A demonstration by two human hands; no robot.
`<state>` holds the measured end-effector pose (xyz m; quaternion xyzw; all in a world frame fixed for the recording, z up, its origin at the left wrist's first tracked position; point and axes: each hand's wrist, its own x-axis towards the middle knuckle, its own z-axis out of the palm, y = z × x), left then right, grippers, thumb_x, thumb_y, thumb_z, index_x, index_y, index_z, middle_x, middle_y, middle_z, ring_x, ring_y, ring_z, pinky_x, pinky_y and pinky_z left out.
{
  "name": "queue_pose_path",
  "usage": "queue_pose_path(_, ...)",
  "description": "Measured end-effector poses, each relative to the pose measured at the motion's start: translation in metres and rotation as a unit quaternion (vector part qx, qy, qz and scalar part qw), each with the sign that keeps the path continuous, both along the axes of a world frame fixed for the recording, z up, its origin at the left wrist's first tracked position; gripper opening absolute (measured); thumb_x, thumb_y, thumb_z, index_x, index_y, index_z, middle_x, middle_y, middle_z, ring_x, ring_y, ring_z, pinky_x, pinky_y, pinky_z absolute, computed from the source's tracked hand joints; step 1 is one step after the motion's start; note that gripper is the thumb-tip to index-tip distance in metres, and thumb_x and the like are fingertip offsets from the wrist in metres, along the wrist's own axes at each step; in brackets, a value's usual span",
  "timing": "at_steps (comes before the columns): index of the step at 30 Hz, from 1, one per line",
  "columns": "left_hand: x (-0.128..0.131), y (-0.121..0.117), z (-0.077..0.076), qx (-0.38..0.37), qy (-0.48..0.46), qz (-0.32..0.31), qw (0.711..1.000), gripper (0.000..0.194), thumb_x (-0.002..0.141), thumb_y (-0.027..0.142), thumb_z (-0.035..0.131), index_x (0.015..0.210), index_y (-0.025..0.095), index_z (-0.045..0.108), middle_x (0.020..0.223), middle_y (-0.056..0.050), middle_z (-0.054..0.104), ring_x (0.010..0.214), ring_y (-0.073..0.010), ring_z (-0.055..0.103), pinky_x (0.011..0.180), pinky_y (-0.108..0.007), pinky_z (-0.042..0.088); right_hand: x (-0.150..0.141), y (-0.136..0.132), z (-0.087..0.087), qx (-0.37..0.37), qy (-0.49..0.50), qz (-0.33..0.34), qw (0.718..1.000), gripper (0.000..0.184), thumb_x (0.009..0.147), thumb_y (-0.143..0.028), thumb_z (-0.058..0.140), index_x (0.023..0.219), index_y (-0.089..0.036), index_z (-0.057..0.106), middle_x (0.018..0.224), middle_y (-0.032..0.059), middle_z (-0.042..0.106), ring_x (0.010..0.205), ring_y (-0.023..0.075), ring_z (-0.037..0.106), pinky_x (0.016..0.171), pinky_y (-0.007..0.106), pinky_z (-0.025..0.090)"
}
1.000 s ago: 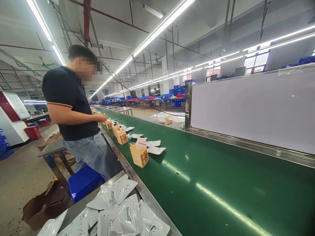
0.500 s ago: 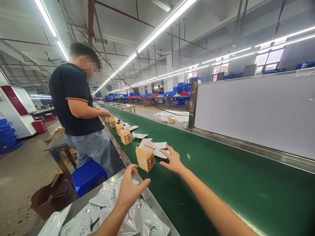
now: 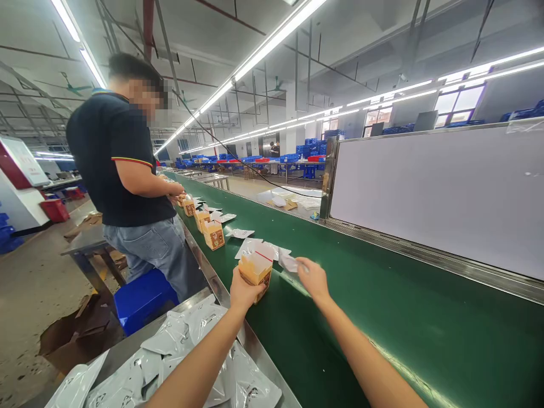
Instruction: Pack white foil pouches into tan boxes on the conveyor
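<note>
My left hand [image 3: 243, 290] is wrapped round the near side of a small yellow-and-brown box [image 3: 256, 267], which stands upright on the green conveyor belt with its top flaps up. To the right of the box, my right hand [image 3: 313, 279] pinches the end of a white pouch [image 3: 288, 261] and lifts it off the belt. A second white pouch [image 3: 272, 249] lies just behind the box, partly hidden by it. Below my left forearm, a heap of shiny white pouches [image 3: 170, 334] fills the metal side tray.
More yellow boxes [image 3: 213, 234] stand in a row along the belt [image 3: 361, 294], with white pouches [image 3: 240, 233] beside them. A co-worker [image 3: 119, 153] stands at the left by a blue stool [image 3: 144, 297]. A white panel [image 3: 437, 198] borders the belt's far side.
My left hand has moved up and closed round the nearest box. My right hand has gone from spread fingers to a pinch on a white pouch. The co-worker's hands have shifted slightly.
</note>
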<state>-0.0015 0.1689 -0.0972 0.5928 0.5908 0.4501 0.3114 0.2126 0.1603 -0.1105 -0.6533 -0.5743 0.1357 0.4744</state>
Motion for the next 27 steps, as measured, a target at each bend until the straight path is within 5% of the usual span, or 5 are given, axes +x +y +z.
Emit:
queue_pose_path(6,0.011,-0.057,0.025,0.126,0.042,-0.097,0.986,0.065,0.055,0.015,0.073,0.115,0.025,0.047,0.118,-0.005,0.056,0.112,-0.0254,0.054,0.096,-0.038,0.043,0.035,-0.121,0.067,0.109,0.136,0.029,0.984,0.048,0.078,-0.06,0.053,0.1,-0.019,0.059,0.082,0.005,0.065,0.067,0.0187,0.06,0.06,0.03,0.05)
queue_pose_path(10,0.026,-0.09,0.029,0.23,0.073,-0.106,0.965,0.067,0.061,0.02,0.071,0.121,0.025,0.043,0.122,-0.006,0.055,0.114,-0.0259,0.052,0.098,-0.041,0.043,0.013,-0.171,0.098,0.156,-0.058,0.063,0.984,0.011,0.081,-0.032,0.059,0.083,-0.023,0.066,0.07,0.0002,0.06,0.053,0.0114,0.05,0.049,0.023,0.039)
queue_pose_path(15,0.051,-0.117,0.025,0.414,0.167,-0.129,0.885,0.06,0.066,0.009,0.058,0.123,0.023,0.041,0.125,-0.009,0.054,0.121,-0.0265,0.048,0.106,-0.046,0.034,-0.013,-0.178,0.097,0.088,-0.289,0.148,0.942,0.026,0.087,-0.021,0.04,0.076,-0.019,0.064,0.07,0.005,0.059,0.065,0.0158,0.053,0.062,0.026,0.042)
queue_pose_path(22,0.074,-0.146,0.018,0.37,0.137,-0.18,0.901,0.062,0.065,0.013,0.057,0.123,0.023,0.036,0.119,-0.012,0.056,0.112,-0.029,0.053,0.094,-0.05,0.045,0.01,-0.195,0.104,-0.14,-0.036,0.425,0.894,0.07,0.073,-0.036,0.064,0.136,-0.017,0.038,0.124,0.0091,0.053,0.107,0.0226,0.055,0.099,0.036,0.042)
queue_pose_path(27,0.11,-0.175,0.002,0.273,0.098,-0.246,0.925,0.067,0.062,0.019,0.062,0.126,0.021,0.041,0.116,-0.016,0.057,0.11,-0.0358,0.053,0.098,-0.059,0.04,0.031,-0.236,0.071,-0.138,-0.088,0.236,0.958,0.045,0.08,-0.046,0.059,0.121,-0.026,0.059,0.116,0.0087,0.062,0.106,0.0291,0.059,0.093,0.039,0.048)
